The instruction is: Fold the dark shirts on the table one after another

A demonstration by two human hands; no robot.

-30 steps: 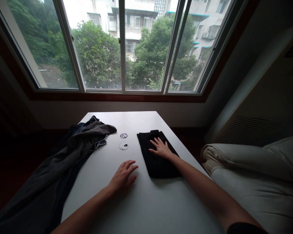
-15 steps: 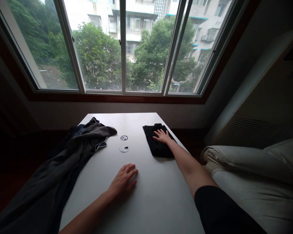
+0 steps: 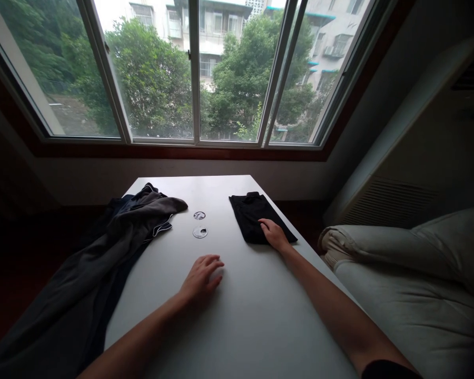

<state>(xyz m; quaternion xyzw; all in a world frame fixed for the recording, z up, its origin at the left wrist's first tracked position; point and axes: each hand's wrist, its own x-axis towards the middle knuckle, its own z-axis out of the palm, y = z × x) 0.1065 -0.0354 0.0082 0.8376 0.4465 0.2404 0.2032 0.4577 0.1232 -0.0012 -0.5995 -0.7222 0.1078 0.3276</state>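
Observation:
A black folded garment point(image 3: 248, 213) lies flat near the right edge of the white table point(image 3: 237, 310). My right hand point(image 3: 275, 234) rests at its near edge, fingertips over the cloth and loosely bent, with no grip on it to be seen. Over the middle of the table is my left hand point(image 3: 203, 276), fingers slightly curled and apart, holding nothing. Beyond it two small round discs point(image 3: 200, 232) are set in or lie on the tabletop. At the left, grey and dark blue clothes point(image 3: 122, 237) with white piping lie in a loose heap.
The heap of clothes hangs over the table's left edge. To the right stands a pale padded sofa point(image 3: 411, 279). Behind the table are a wall and a wide window point(image 3: 195, 105) with trees and a building outside.
My right hand has drawn back from the middle of the black garment to its near edge, its fingers less spread. My left hand stays almost where it was. The view has tilted slightly down.

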